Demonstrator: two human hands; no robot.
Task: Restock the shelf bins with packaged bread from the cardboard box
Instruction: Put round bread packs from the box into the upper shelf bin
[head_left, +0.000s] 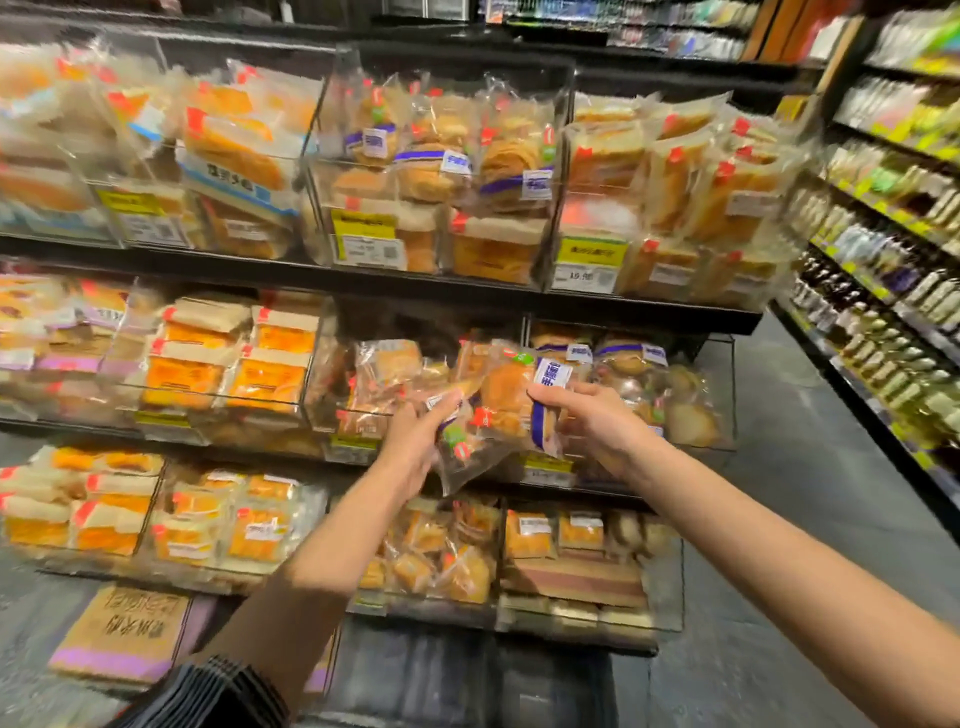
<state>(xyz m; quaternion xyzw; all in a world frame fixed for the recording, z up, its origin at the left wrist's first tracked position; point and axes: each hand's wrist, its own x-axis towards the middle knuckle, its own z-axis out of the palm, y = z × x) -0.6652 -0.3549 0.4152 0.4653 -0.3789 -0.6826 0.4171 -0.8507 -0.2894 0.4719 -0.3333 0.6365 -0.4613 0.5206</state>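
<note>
My left hand (415, 441) grips a clear bread packet with red and green labels (467, 447) in front of the middle shelf. My right hand (592, 421) holds a round golden bread packet with a blue and white band (514, 395) just to its right. Both packets hover at the front edge of a clear bin (363, 415) on the middle shelf, which holds similar packets. A cardboard box (124, 634) with printed characters and a purple stripe stands on the floor at the lower left.
Three shelf tiers carry clear bins of packaged bread. Yellow price tags (363, 228) hang on the bin fronts. The bin at the right of the middle shelf (639, 384) holds round buns. An aisle of grey floor (810, 493) and further stocked shelves (893, 218) run along the right.
</note>
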